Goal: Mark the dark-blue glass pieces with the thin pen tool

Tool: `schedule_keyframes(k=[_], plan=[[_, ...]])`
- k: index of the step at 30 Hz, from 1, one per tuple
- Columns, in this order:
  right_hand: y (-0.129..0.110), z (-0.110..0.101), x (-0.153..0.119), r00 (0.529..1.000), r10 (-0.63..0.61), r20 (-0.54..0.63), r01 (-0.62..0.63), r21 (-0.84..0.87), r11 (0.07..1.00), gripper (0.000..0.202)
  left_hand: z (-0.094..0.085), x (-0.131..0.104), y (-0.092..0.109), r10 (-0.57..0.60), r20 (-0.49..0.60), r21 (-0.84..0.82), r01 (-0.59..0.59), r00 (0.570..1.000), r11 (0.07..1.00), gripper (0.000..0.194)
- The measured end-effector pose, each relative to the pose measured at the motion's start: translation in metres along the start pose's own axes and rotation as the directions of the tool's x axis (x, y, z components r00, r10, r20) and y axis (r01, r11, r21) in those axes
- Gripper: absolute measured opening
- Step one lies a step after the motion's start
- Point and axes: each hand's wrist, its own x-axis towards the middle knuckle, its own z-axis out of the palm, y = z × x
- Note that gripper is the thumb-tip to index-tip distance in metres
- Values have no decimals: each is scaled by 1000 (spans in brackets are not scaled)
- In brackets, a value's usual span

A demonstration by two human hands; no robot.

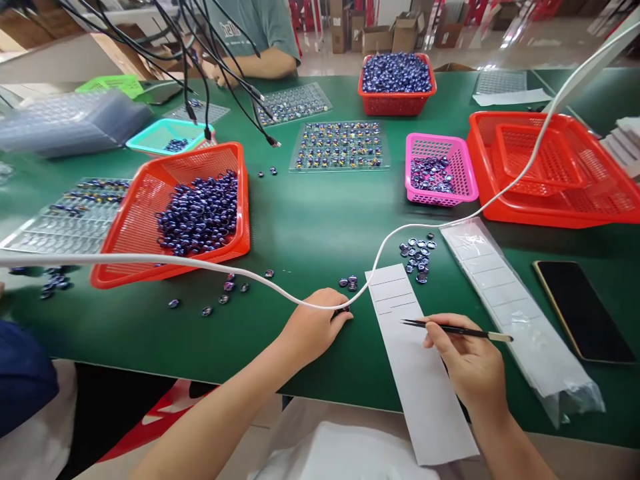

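My right hand [467, 367] grips black tweezers [463, 331], their tips pointing left over a white paper strip [425, 373] marked with thin lines. My left hand [313, 327] rests on the table left of the strip, thumb and fingers pinched round a small dark shiny piece [341, 311], mostly covered by the fingers. Just beyond it lie a few purple-blue metallic pieces [353, 283]. A loose cluster of small round metallic pieces [419, 257] sits past the strip's far end.
A white cable [250, 275] crosses in front of my left hand. Red baskets [245, 200], a pink basket [467, 170] and filled clear trays [340, 167] stand farther back. At right lie bagged strips [505, 287] and a phone [583, 310]. A person [270, 40] sits opposite; black cables hang overhead.
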Motion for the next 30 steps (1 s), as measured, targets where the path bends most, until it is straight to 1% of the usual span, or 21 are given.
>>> schedule_keyframes(k=[4,6,9,11,14,18,21,23,25,26,28,30], plan=[[-3,-6,5,998,19,61,-20,20,1000,23,-1,12,19,41,139,40,-47,989,998,6],[-8,-13,7,996,13,93,-12,-15,1000,24,-2,19,26,57,203,82,-75,977,994,7],[-17,-19,12,991,8,131,4,-88,996,24,-5,29,29,74,281,113,-110,957,988,9],[-20,-17,17,989,19,145,-7,-82,997,26,-8,33,28,85,306,120,-127,948,985,10],[-17,-6,23,989,43,142,-43,1,999,30,-11,34,28,93,280,155,-140,955,978,9],[-6,8,28,988,101,112,-110,77,991,32,-10,28,29,108,227,178,-150,968,972,8],[-2,10,29,987,126,104,-134,76,988,32,-7,23,27,130,183,130,-154,975,979,10],[-2,10,29,986,130,103,-137,63,989,32,-5,22,25,180,127,67,-190,975,980,10],[-3,10,29,986,132,106,-138,54,989,32,-1,22,23,269,83,-3,-269,960,963,11],[-4,10,29,985,133,108,-139,48,989,32,2,22,23,323,76,-34,-321,943,946,12],[-4,11,29,985,132,111,-137,32,990,31,8,22,22,423,88,-71,-418,902,906,13],[-3,11,28,986,129,109,-133,23,991,30,14,21,22,478,114,-65,-474,871,878,14]])
